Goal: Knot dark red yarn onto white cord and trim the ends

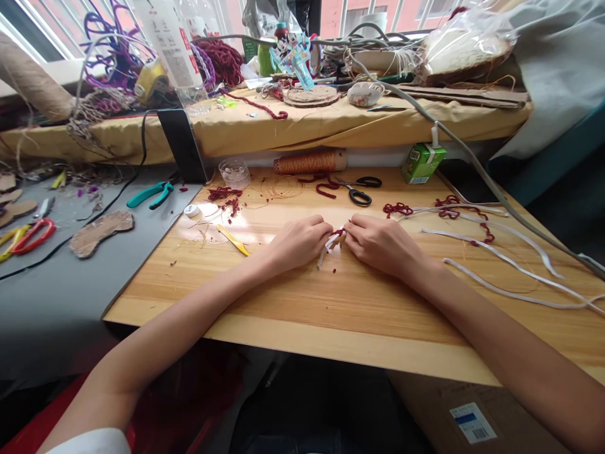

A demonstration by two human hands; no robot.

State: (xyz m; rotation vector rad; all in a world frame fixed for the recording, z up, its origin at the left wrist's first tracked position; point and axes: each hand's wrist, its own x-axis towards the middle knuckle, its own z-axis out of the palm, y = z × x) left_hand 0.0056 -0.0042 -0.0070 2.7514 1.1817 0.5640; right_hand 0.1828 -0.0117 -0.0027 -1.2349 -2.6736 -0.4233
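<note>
Both hands meet over the middle of the wooden table. My left hand point(305, 239) pinches one side of a small piece of white cord wound with dark red yarn point(336, 236). From the other side, my right hand point(378, 243) closes its fingers on the same piece. A short white end hangs down between the hands, and a tiny red scrap point(334, 271) lies below it. Dark red yarn point(399, 209) and several loose white cords point(501, 253) are spread to the right. Black-handled scissors point(360, 195) rest beyond the hands.
A yellow tool point(232, 240), a clear cup point(234, 173) and red scraps lie left of the hands. Behind stand an orange thread cone point(309, 162) and a green carton point(423, 162). Teal pliers point(151, 195) lie on the grey surface. A grey cable point(454, 135) crosses at right.
</note>
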